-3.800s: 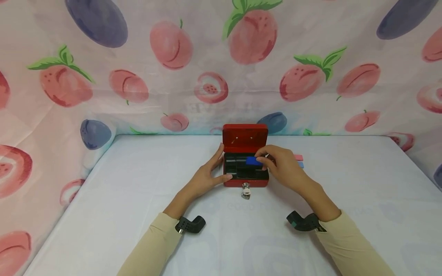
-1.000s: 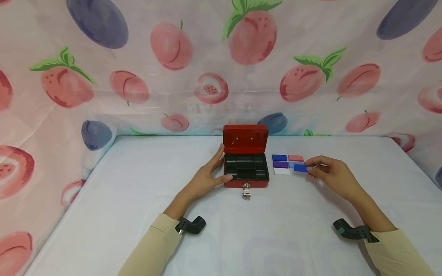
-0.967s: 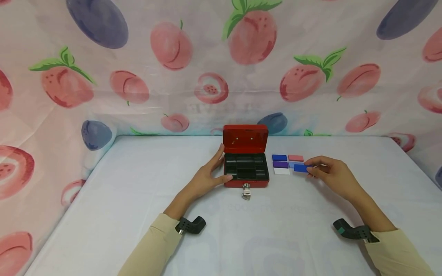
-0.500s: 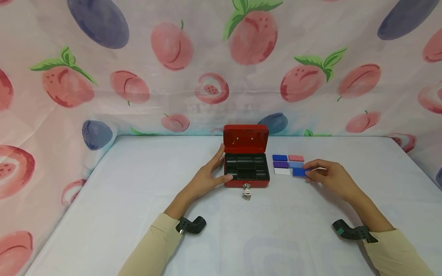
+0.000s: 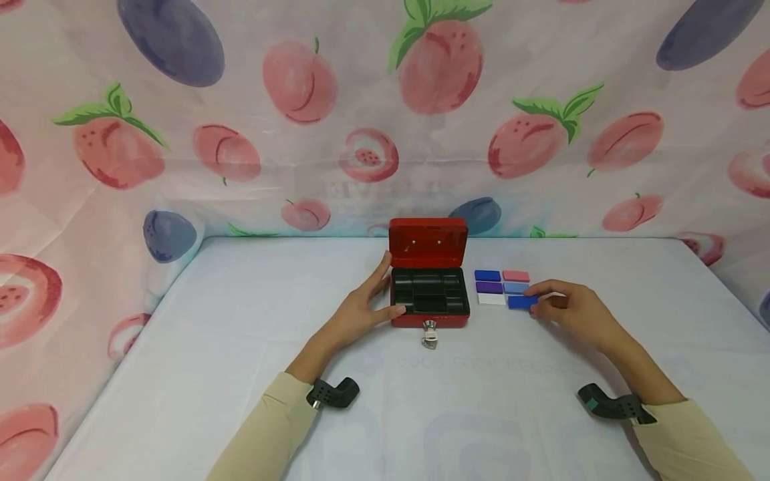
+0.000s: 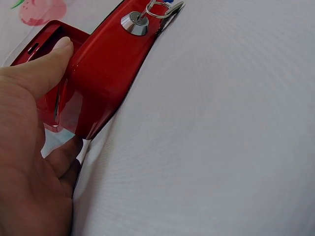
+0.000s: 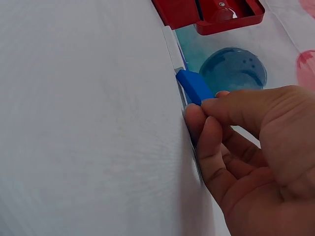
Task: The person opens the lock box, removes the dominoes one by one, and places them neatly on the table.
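Observation:
A red cash box (image 5: 430, 321) stands with its lid (image 5: 427, 242) raised and its black compartment tray (image 5: 430, 284) bare. My left hand (image 5: 355, 310) grips the box's left side, thumb over the front rim; the left wrist view shows this thumb (image 6: 51, 66) on the red edge. Between thumb and fingers, my right hand (image 5: 574, 310) pinches a flat blue rectangular block (image 7: 194, 86) by its right end. This block is at the front right of a small group: a dark blue block (image 5: 487, 275), a purple one (image 5: 489, 287), a white one (image 5: 491, 299), a pink one (image 5: 516, 275) and a light blue one (image 5: 515, 287).
Keys on a ring (image 5: 430, 343) hang from the lock (image 6: 135, 23) on the box's front. A white cloth (image 5: 271, 287) covers the table, and a fruit-print curtain (image 5: 361, 80) hangs behind it.
My right hand has taken the blue block from the box tray to the group on the right, then lowered it beside the white block. My left hand has stayed on the box.

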Demonstrator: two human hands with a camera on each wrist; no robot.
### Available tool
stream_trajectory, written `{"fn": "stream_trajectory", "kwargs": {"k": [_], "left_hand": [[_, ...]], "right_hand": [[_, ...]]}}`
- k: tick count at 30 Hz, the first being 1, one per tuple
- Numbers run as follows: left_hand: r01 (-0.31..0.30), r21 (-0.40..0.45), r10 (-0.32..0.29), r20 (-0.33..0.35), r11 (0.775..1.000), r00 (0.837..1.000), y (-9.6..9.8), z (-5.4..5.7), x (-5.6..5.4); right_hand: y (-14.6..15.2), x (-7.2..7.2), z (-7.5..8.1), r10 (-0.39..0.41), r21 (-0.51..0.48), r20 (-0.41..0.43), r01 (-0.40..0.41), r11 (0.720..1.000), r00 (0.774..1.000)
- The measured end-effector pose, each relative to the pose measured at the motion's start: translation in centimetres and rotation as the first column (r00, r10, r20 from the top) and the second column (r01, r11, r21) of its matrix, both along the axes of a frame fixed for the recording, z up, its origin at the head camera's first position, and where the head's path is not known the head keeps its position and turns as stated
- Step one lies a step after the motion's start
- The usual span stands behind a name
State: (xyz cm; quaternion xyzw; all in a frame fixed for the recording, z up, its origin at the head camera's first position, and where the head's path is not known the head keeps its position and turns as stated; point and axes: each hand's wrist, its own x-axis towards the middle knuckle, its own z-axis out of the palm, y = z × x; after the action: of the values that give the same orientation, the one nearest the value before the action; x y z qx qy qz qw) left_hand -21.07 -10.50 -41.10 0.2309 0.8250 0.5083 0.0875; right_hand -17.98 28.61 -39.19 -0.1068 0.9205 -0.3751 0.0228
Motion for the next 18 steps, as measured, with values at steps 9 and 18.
{"fn": "stream_trajectory", "kwargs": {"k": [9, 18], "left_hand": [[-0.010, -0.003, 0.010, 0.006, 1.000, 1.000, 0.05, -0.03, 0.06], [-0.009, 0.001, 0.009, 0.003, 1.000, 1.000, 0.14, 0.31, 0.23]], "right_hand": [[-0.17, 0.07, -0.06, -0.002, 0.036, -0.040, 0.003, 0.999, 0.999], [-0.50, 0.04, -0.16, -0.002, 0.093, -0.097, 0.011, 0.996, 0.995]]}}
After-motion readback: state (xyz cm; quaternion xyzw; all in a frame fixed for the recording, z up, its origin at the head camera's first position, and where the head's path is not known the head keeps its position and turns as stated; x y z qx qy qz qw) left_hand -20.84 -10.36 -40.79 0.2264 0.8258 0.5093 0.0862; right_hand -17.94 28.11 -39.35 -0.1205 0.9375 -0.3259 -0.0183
